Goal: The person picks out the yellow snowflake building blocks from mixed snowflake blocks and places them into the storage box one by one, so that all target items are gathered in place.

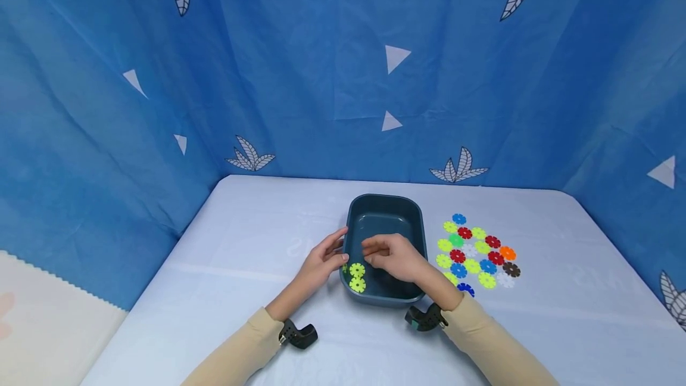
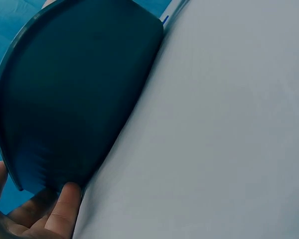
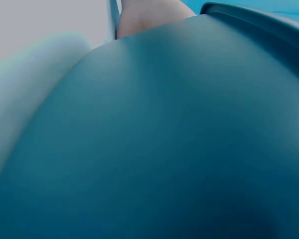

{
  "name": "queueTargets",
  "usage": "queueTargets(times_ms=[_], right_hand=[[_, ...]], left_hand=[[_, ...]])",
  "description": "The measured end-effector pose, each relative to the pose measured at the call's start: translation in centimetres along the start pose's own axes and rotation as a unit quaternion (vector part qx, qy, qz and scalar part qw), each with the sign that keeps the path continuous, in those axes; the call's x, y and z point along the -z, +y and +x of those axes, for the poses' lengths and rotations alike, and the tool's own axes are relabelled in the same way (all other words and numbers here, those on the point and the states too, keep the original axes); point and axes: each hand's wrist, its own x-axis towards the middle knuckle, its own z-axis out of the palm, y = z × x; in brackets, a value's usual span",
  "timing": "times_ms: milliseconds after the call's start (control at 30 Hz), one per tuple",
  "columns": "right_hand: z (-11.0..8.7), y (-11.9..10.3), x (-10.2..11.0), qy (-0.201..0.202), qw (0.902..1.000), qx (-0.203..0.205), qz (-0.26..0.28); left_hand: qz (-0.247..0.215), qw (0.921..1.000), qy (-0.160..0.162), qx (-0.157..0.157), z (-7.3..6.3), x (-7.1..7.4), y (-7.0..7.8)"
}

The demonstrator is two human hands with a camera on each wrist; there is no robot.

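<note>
A dark teal plastic bin lies in front of me, also filling much of the left wrist view. My left hand rests against its left side, with fingers spread along the rim and outer wall. In the left wrist view, fingertips touch the bin near its lower edge. My right hand hovers over the inside of the bin, fingers loosely bent toward the thumb and nothing visible between them. Two yellow-green flower-shaped plastic discs lie in the near left corner; another disc shows edge-on beside the left thumb.
Right of the bin, several flower-shaped discs in yellow-green, red, blue, white, orange and brown lie spread on the white tablecloth. A blue patterned curtain hangs behind the table. Each wrist carries a black camera.
</note>
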Motion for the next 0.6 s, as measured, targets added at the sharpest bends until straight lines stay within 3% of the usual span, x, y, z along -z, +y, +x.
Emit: queueTargets(times_ms=[300,600], right_hand=[[-1.1,-0.5,2.2,0.015,0.9994,-0.010,0.028],[-3.3,0.0,7.2,0.074,0.9951,-0.058,0.031]], left_hand=[[0.000,1.0000,0.000,-0.003,0.0,-0.1,-0.2],[0.013,0.9999,0.008,-0.001,0.0,0.0,-0.5]])
